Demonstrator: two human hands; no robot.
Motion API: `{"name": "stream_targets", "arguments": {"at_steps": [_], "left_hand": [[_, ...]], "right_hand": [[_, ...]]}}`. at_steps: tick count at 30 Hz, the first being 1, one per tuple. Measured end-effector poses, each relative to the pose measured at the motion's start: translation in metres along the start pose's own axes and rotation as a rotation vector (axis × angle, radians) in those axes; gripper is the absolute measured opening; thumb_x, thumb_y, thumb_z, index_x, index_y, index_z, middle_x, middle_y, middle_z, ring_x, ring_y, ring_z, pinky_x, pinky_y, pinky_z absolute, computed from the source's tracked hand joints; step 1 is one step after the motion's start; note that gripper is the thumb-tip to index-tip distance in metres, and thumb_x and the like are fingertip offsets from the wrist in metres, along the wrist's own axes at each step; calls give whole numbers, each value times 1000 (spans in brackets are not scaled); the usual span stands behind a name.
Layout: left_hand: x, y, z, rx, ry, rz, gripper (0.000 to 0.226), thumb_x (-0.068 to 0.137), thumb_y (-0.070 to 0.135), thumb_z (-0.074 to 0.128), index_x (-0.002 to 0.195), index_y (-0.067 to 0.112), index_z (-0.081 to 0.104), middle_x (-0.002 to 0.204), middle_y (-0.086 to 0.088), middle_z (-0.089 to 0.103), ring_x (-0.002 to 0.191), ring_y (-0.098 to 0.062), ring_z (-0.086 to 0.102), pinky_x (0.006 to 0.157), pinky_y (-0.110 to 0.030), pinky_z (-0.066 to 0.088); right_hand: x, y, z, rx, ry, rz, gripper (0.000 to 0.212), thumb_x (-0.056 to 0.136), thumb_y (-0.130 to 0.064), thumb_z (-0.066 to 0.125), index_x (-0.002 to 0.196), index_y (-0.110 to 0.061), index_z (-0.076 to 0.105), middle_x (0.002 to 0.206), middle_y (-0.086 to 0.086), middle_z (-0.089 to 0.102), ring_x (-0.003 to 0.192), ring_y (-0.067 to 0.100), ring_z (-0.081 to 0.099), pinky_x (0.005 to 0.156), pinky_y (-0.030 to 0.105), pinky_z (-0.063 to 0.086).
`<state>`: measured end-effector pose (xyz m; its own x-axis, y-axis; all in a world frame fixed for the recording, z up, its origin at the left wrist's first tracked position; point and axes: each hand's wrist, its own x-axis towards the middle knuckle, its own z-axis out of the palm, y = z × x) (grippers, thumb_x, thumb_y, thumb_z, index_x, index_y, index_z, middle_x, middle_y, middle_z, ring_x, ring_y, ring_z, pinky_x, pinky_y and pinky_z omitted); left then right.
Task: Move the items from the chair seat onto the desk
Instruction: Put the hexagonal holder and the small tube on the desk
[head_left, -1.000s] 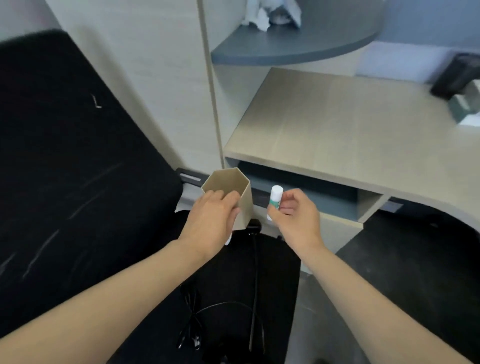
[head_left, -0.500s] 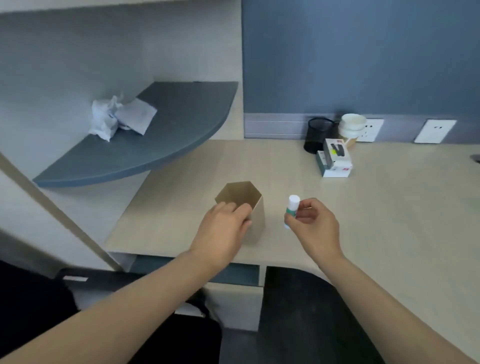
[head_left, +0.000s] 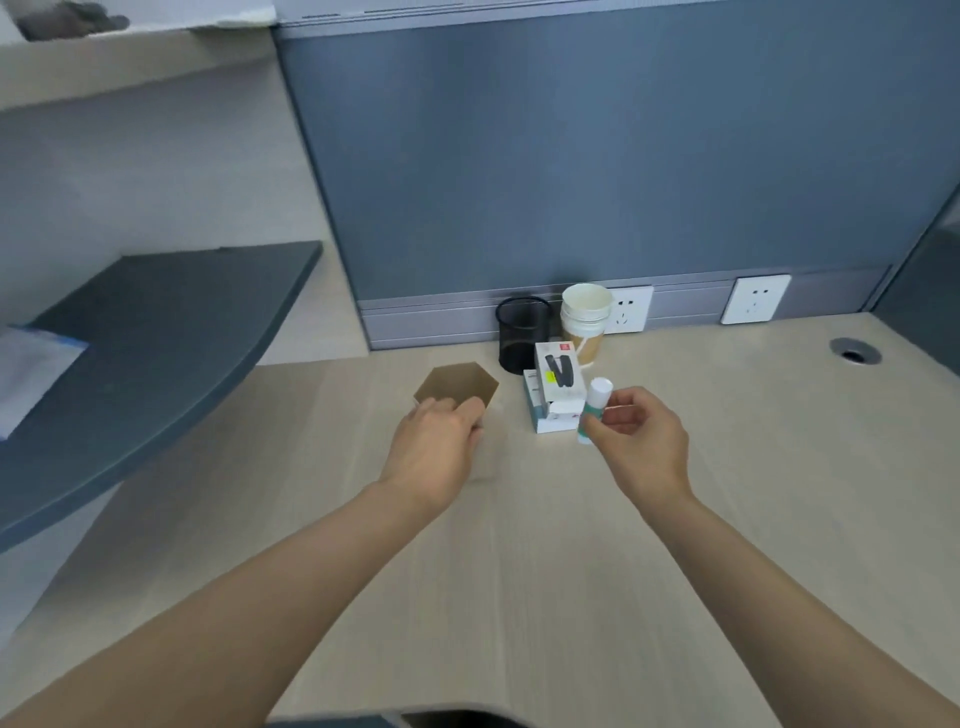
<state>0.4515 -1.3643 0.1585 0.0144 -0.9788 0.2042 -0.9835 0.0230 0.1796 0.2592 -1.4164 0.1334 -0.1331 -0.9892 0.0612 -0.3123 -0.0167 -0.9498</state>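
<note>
Carrying: left hand (head_left: 434, 441) grips the hexagonal cardboard holder (head_left: 457, 388), fingers wrapped; right hand (head_left: 636, 444) pinches the glue stick (head_left: 594, 410).
Position: both over the tabletop (head_left: 519, 571).
Left: setting both down; chair out of view.

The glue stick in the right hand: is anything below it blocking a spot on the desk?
Partly: the glue stick overlaps the white boxes in this view. Bare desk lies open to their right.

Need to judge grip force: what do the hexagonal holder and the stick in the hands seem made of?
Hexagonal holder: likely cardboard or thin fibreboard, matte brown with thin walls. Glue stick: probably smooth plastic, with a white cap and green band, slightly glossy.
</note>
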Motion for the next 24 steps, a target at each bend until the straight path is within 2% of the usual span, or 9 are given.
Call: {"name": "stream_targets", "arguments": {"at_steps": [6,11,24], "left_hand": [[59,-4,27,30,-13,-1,15,97,22,39,98,15,53,100,-10,61,97,-30,52,75,-33,36],[107,-22,46,58,-6,-23,18,97,21,38,101,14,54,103,-11,63,98,-30,53,78,-35,40],[180,-57,81,44,4,-55,17,96,19,39,100,12,55,103,-11,64,98,-32,53,74,-33,37]], "right_hand": [[57,7,1,-45,71,-9,14,74,-19,72,78,-25,60,69,-13,62,65,-2,57,55,18,38],[102,23,14,-99,102,34,13,75,-18,72,80,-22,61,73,-7,63,71,13,60,67,25,40],[163,67,58,-172,41,120,13,76,-17,73,81,-20,61,78,-2,65,74,13,59,69,25,38]]}}
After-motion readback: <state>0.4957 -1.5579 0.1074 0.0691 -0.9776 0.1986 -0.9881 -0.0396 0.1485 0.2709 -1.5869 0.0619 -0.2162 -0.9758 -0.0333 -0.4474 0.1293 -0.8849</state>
